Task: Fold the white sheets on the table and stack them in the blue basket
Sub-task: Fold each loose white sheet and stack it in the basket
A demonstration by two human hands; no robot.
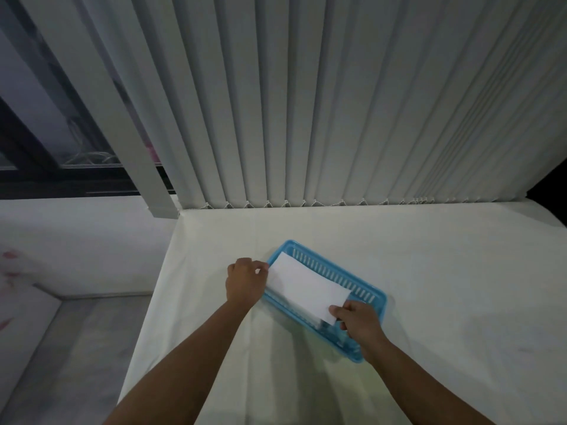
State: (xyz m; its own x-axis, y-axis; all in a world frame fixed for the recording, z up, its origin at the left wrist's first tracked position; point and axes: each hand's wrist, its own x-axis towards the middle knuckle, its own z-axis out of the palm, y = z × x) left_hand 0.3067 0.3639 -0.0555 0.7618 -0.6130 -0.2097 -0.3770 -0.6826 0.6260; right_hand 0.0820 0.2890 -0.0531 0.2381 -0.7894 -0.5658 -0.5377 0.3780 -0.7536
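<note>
**Operator:** Head view has the folded white sheet (306, 286) held over the blue basket (372, 297), and I've got it by both ends. My left hand (245, 282) pinches the near-left short edge at the basket's left end; my right hand (357, 320) pinches the lower right corner between thumb and fingers.

**Observer:** Which way does it run?

**Operator:** Its long axis goes from upper left to lower right, matching the basket's own length, so the sheet is already lined up with it. Both sit on the table (429, 256), straight ahead of me, in front of the blinds (337, 102).

**Observer:** Is it down inside yet?

**Operator:** I can't tell if it rests on anything. Something pale shows beneath its near edge, perhaps sheets already stacked. Neither hand is clearly nearer; each sits at its own end. I judge the next move to be a level lowering, both ends together, then letting go.

**Observer:** More sheets left?

**Operator:** None visible on the table.
</note>
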